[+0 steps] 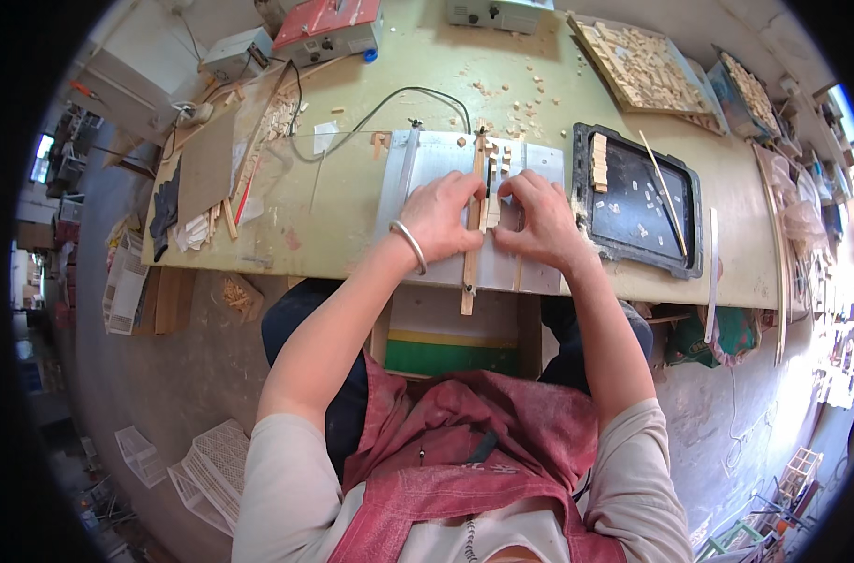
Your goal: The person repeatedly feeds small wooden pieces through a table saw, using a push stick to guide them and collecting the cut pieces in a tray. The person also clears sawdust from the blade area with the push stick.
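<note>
A flat silver metal plate (pixel 417 202) lies at the front edge of the bench, with a long wooden batten (pixel 470 272) running across it from far to near. My left hand (pixel 436 218), with a silver bangle at the wrist, is closed with thumb and index finger at a short wooden strip (pixel 493 208) beside the batten. From the other side, my right hand (pixel 544 223) curls its thumb and index finger against the same strip. Small wood blocks (pixel 506 158) sit on the plate just beyond my fingertips. The fingers partly hide the strip's edges.
To the right lies a black tray (pixel 633 211) with a row of wood blocks (pixel 599 164) and a thin stick. A board heaped with small wood pieces (pixel 638 61) is at the far right. A red-topped machine (pixel 328 26) and black cable (pixel 389 98) are at the back.
</note>
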Tool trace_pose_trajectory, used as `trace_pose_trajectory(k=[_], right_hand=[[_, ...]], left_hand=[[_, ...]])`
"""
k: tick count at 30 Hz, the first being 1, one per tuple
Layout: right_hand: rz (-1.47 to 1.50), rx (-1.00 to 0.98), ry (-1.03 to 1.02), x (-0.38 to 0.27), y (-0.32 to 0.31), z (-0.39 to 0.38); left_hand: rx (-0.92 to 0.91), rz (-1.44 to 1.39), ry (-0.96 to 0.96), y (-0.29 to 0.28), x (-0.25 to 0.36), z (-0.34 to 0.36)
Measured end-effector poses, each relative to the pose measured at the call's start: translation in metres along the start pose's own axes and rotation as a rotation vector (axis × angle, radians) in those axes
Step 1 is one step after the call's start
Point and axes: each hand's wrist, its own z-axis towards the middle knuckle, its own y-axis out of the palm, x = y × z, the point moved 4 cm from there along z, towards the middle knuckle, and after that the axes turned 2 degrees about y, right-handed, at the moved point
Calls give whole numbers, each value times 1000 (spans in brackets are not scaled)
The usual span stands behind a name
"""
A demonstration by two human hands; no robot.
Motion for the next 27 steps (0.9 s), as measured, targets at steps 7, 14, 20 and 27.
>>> trace_pose_trajectory(k=[7,14,20,27], right_hand=[[-28,11,-4,-17,3,-28],[3,12,-30,-22,2,-41],[66,34,-54,-31,10,-51],[49,65,-25,-33,9,-54]], left_hand=[[-59,33,68,2,14,-33],[-268,-440,21,4,-7,-41],[-48,-179,-28,-4,19,-40],[-34,-72,35,1,18,-39]])
